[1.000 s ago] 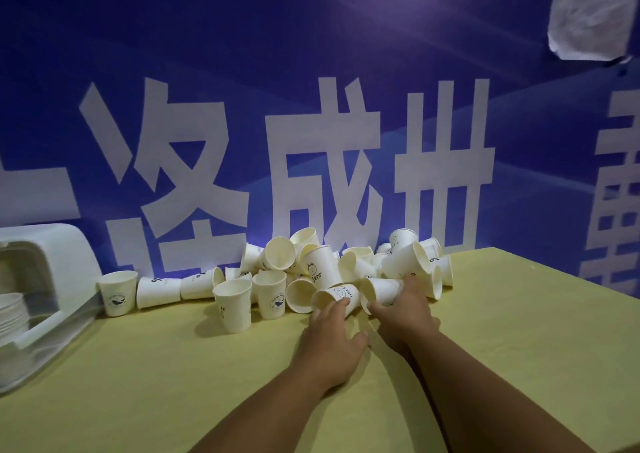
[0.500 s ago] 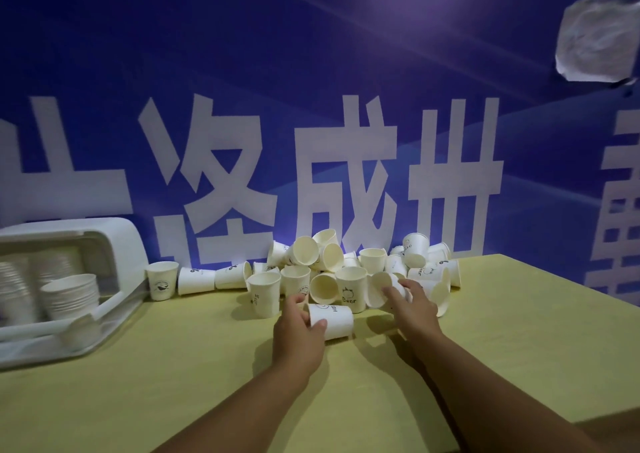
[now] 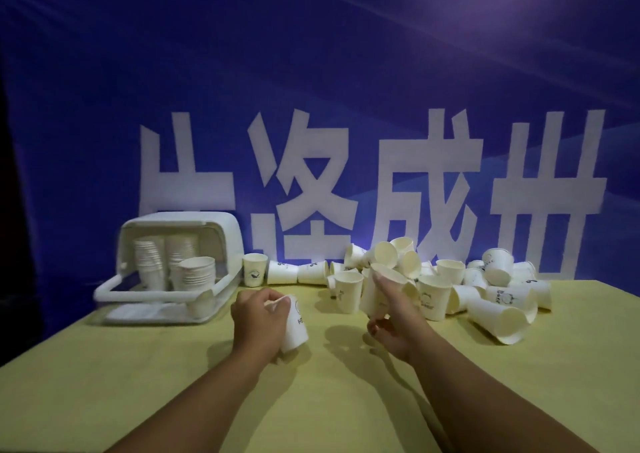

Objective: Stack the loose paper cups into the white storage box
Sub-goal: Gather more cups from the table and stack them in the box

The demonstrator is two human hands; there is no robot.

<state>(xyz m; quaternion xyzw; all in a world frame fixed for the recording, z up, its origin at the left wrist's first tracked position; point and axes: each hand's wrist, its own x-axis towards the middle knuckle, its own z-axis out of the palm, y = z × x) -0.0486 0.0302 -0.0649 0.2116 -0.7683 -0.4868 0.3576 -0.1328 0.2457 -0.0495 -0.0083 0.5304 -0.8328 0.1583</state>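
A pile of loose white paper cups (image 3: 446, 279) lies at the back of the yellow table (image 3: 329, 400), right of centre. My left hand (image 3: 258, 321) grips one paper cup (image 3: 296, 324) just above the table, in front of the white storage box (image 3: 166, 272). My right hand (image 3: 394, 317) holds a second cup (image 3: 377, 293) tilted, mouth up, at the pile's near edge. The box lies on its side at the back left, its opening facing me, with several stacks of nested cups (image 3: 180, 269) inside.
A blue banner (image 3: 311, 89) with large white characters hangs directly behind the table. Single cups (image 3: 254, 269) stand and lie in a row between the box and the pile. The table's left edge (image 3: 45, 341) runs diagonally beside the box.
Both hands have lifted a cup each off the table and pulled back from the pile. The left hand has moved left toward the box. The view has swung left and now shows the whole box.
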